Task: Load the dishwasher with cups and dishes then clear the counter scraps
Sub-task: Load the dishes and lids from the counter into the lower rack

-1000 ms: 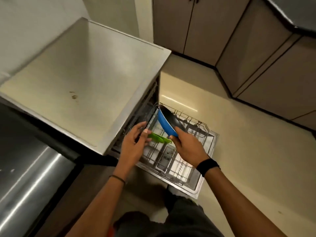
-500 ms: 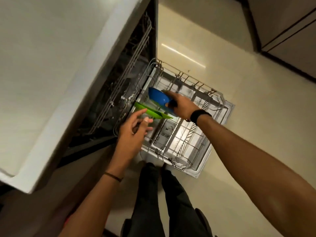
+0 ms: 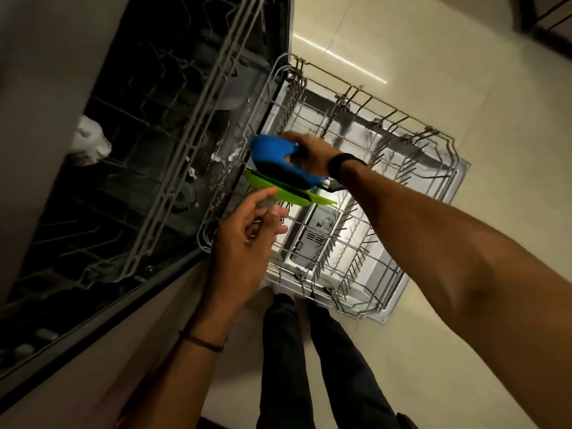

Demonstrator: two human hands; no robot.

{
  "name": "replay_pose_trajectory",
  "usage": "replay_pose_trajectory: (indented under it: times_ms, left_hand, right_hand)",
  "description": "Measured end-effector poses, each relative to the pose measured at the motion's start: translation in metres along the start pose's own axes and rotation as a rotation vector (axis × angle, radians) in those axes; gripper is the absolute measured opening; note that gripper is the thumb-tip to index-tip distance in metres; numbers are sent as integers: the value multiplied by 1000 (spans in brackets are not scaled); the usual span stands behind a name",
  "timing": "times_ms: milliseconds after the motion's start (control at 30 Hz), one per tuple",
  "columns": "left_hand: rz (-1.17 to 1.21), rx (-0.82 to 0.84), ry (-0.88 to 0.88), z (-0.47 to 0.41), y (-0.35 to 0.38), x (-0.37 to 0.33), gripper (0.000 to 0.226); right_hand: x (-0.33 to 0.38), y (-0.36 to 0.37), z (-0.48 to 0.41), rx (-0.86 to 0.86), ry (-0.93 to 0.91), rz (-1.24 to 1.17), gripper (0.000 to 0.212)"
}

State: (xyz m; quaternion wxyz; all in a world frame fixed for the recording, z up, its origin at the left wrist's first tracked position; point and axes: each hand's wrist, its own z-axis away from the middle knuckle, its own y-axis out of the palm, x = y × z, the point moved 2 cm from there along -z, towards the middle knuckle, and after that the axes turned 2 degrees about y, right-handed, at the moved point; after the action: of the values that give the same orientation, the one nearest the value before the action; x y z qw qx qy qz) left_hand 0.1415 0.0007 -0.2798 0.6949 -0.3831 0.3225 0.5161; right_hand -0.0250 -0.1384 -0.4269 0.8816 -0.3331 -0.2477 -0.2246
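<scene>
Over the pulled-out lower rack [image 3: 356, 249], the right hand [image 3: 311, 153] grips a blue bowl [image 3: 275, 156] by its rim; left hand [image 3: 244, 243], fingers loosely spread, touches the green plate [image 3: 291, 196]. Both look light, stiff plastic, probably slippery.

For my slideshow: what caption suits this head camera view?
Right hand lowers a blue bowl into the dishwasher rack; left hand steadies a green plate.
</scene>
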Motion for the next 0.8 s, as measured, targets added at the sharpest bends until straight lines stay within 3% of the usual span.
replay_pose_trajectory:
  times_ms: [200,300,400,567,800]
  left_hand:
    - [-15,9,-22,-4,6,6,37]
    - [-33,15,-14,-5,9,7,34]
    - [-51,28,-12,-7,11,9,35]
    - [-68,15,-14,-8,9,20,32]
    - [-61,1,-15,-6,10,27,32]
  right_hand:
    - [-18,-3,0,-63,16,-41,45]
    - [-22,1,13,-25,95,-119,50]
    - [-21,3,23,-23,56,-156,50]
    - [-30,21,34,-122,-48,-432,24]
    - [-44,24,19,-173,27,-488,24]
